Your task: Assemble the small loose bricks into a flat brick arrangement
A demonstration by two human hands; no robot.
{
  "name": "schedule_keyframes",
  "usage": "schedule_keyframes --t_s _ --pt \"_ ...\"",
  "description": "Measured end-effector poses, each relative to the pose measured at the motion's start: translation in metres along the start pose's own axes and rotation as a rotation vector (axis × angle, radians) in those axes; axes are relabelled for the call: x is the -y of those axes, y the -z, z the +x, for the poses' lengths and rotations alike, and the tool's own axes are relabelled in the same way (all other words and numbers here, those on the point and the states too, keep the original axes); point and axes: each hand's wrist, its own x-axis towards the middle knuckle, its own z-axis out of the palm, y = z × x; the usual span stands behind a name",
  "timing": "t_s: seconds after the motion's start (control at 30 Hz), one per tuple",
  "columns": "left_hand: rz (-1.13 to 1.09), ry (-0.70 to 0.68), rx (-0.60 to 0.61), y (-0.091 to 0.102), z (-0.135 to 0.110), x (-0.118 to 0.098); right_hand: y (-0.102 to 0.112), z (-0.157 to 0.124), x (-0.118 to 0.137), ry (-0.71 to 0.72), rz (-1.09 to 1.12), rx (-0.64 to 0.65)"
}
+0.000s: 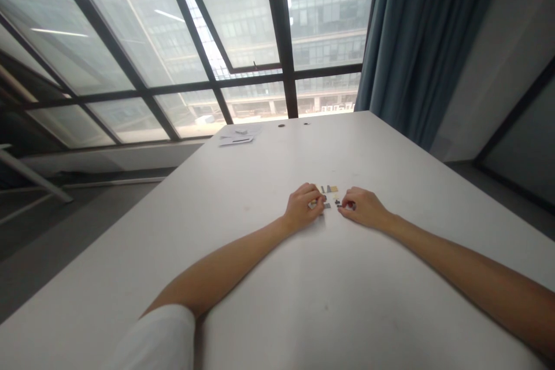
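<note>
Several small flat pieces in tan, grey and black lie in a cluster on the white table; one is a tan piece (333, 189) at the far side, another a grey piece (327, 206) close to my left fingertips. My left hand (304, 206) is on the left of the cluster, fingers curled and pinched, with a bit of yellow showing between them. On the right, my right hand (363, 207) pinches at a small dark piece (337, 202) or just beside it. What each hand grips is too small to make out.
The white table (269, 277) stretches toward the windows. Papers (236, 140) lie at its far left corner. Two small dark spots (281, 125) show near the far edge. A blue curtain (416, 40) hangs beyond the right side.
</note>
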Motion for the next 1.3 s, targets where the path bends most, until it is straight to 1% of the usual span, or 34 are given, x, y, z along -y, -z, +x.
schedule_keyframes --t_s 0.37,0.73,1.07,1.3 --pt "0.012 0.006 0.006 -0.0004 -0.0011 0.0003 -0.0010 0.0006 0.0008 -0.032 0.055 0.010" --pt "0.014 -0.007 0.005 -0.0014 -0.0008 0.0005 -0.0031 0.0011 -0.0023 -0.018 0.054 0.003" --pt "0.014 0.005 0.013 -0.0004 -0.0003 -0.0001 -0.0046 0.0019 -0.0022 -0.036 0.043 0.007" --pt "0.011 0.002 0.002 0.0004 0.0002 -0.0021 -0.0022 0.0016 0.0020 -0.049 0.049 0.010"
